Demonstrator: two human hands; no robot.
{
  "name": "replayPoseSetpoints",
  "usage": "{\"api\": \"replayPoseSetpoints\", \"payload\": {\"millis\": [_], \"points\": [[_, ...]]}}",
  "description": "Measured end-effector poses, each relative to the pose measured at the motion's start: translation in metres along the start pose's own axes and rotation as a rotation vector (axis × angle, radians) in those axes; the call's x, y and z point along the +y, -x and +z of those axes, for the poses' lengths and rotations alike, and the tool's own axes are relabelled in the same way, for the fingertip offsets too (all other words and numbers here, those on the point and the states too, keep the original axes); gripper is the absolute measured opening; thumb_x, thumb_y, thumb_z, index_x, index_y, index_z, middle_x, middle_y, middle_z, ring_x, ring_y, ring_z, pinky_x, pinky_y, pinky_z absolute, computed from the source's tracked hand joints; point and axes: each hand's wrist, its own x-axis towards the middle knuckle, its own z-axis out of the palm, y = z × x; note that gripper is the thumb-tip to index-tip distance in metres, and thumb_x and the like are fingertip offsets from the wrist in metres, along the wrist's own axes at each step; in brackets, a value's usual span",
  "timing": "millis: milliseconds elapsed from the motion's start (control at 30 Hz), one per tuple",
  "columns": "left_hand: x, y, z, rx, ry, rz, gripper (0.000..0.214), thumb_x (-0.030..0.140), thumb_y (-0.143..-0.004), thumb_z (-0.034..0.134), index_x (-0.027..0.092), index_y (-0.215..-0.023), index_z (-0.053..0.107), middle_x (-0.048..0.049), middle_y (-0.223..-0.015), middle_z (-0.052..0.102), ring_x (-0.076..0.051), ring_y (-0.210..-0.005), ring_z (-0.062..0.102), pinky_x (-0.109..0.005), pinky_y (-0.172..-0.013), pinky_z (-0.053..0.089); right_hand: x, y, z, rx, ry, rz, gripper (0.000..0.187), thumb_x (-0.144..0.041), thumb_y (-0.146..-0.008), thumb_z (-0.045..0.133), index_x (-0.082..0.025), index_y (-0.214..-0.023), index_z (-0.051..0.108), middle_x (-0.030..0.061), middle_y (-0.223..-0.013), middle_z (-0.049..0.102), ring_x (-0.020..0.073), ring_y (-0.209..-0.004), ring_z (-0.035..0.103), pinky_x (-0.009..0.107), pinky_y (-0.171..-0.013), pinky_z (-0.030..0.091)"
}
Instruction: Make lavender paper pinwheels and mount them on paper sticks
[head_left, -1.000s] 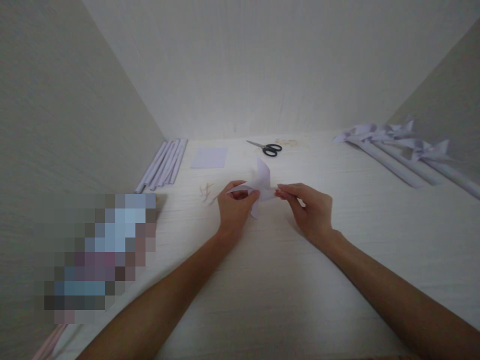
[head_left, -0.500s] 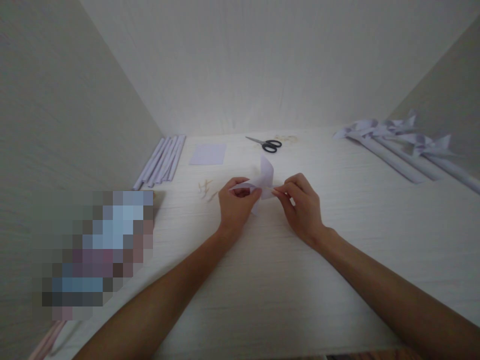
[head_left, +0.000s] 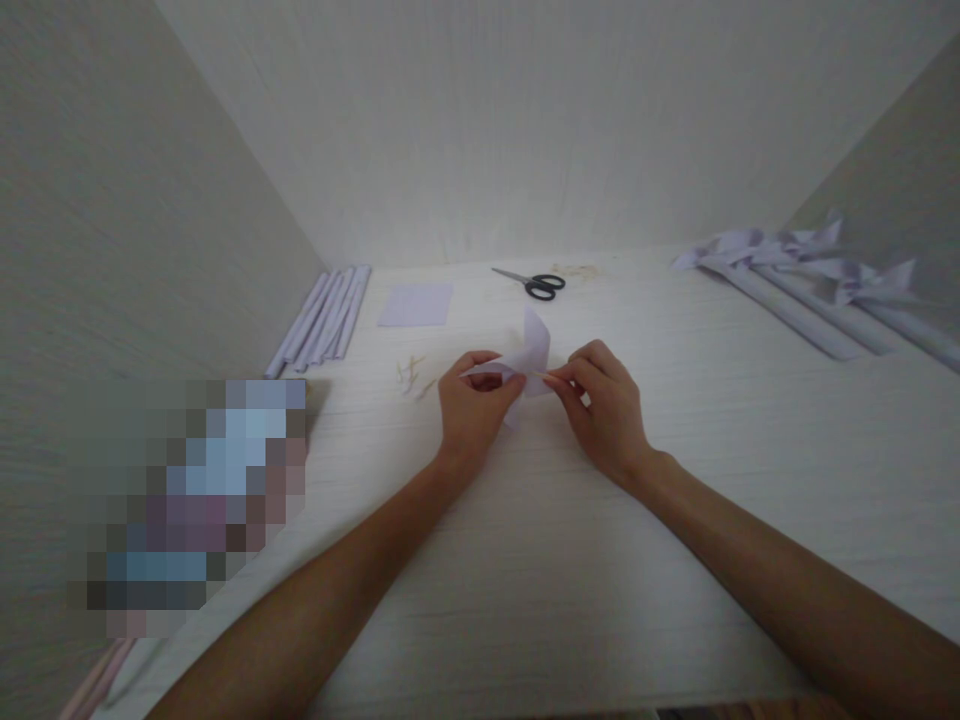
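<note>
My left hand [head_left: 477, 402] is closed on a pale lilac paper pinwheel [head_left: 534, 345], its thumb pressing near the folded middle. One blade stands up and another points left over my fingers. From the right, my right hand [head_left: 606, 405] pinches a thin wooden toothpick [head_left: 539, 374] between thumb and forefinger. The toothpick's end reaches the pinwheel; whether it passes through the paper cannot be made out. Left of my left hand lie several short toothpick pieces [head_left: 411, 372] on the white table [head_left: 465, 600].
Black-handled scissors [head_left: 541, 286] lie beyond my hands, beside thin tan bits [head_left: 577, 271]. A square paper sheet [head_left: 415, 305] and rolled paper tubes [head_left: 321, 320] are at the back left. Finished paper pinwheels on sticks [head_left: 795, 290] lie right. A blurred-out object [head_left: 225, 470] stands left.
My hands keep nearly the same pose around the pinwheel. The toothpick shows a little more clearly at my right fingertips. The view has shifted slightly.
</note>
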Motion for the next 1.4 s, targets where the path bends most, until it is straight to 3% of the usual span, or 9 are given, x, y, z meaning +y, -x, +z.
{"api": "replayPoseSetpoints", "payload": {"millis": [600, 1067, 1400], "points": [[0.0017, 0.0008, -0.0032, -0.109, -0.058, 0.030, 0.038, 0.016, -0.055, 0.063, 0.015, -0.092, 0.055, 0.0040, -0.053, 0.059, -0.008, -0.046, 0.054, -0.016, -0.044, 0.040, 0.0012, -0.0011, -0.0015, -0.015, 0.030, 0.044, 0.015, -0.021, -0.079, 0.048, -0.019, -0.064, 0.048, 0.0007, -0.069, 0.049, 0.0127, -0.058, 0.043, 0.029, -0.057, 0.031], [0.0011, 0.0014, -0.0027, -0.093, -0.083, 0.044, 0.044, 0.016, -0.054, 0.064, 0.016, -0.095, 0.048, 0.0029, -0.055, 0.061, -0.009, -0.046, 0.056, -0.017, -0.045, 0.041, 0.0007, -0.0014, -0.0016, -0.019, 0.001, 0.042, 0.015, -0.022, -0.079, 0.050, -0.018, -0.065, 0.050, 0.0003, -0.068, 0.048, 0.0126, -0.058, 0.044, 0.029, -0.059, 0.031], [0.0018, 0.0025, -0.0025, -0.050, -0.152, 0.091, 0.042, 0.016, -0.053, 0.064, 0.016, -0.093, 0.050, 0.0051, -0.050, 0.058, -0.008, -0.043, 0.054, -0.015, -0.041, 0.037, -0.0006, -0.0003, -0.0029, -0.053, 0.147, -0.070, 0.019, -0.024, -0.082, 0.047, -0.017, -0.065, 0.054, 0.0010, -0.065, 0.050, 0.0125, -0.056, 0.042, 0.030, -0.059, 0.028]]}}
